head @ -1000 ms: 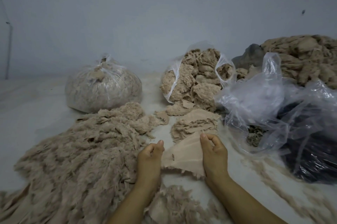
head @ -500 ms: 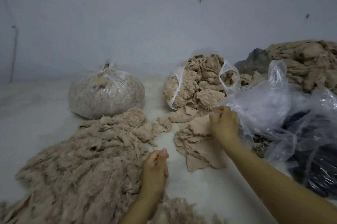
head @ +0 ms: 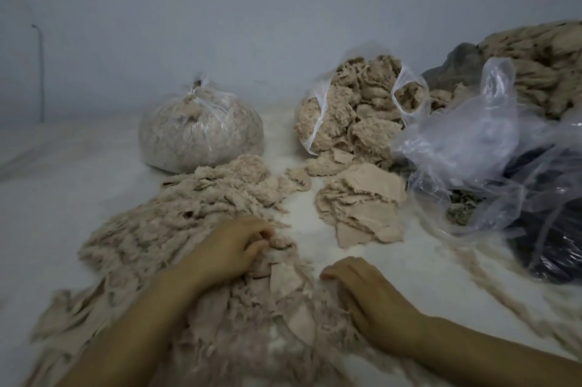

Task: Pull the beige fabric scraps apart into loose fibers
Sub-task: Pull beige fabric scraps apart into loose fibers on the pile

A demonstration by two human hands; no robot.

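A pale, whitish floor point(head: 78, 172) runs back to a plain grey-blue wall point(head: 220, 24), with a thin pipe point(head: 40, 71) standing up at the far left. Against the wall sits a tied clear bag point(head: 201, 131) stuffed with pale fluff, and right of it an open bag point(head: 356, 112) spilling frayed beige lumps. Far right, a big brownish heap point(head: 541, 59) piles up behind crumpled clear plastic point(head: 472, 147) draped over something dark.

Down on the floor, a wide spread of loose fibers point(head: 151, 229) fills the left and near side, running under both forearms. A small stack of flat fabric scraps point(head: 362, 207) lies at centre-right, just beyond the hands and apart from both.

The left hand point(head: 230, 248) is down on the fibers' right edge, fingers curled in, gripping a tuft of the fluff. The right hand point(head: 365, 289) lies knuckles up at the near right edge of the fibers, fingers bent loosely down to the floor; whether anything is pinched under them, I cannot tell. One flat scrap point(head: 283, 276) lies in the fibers between the two hands, closer to the left.
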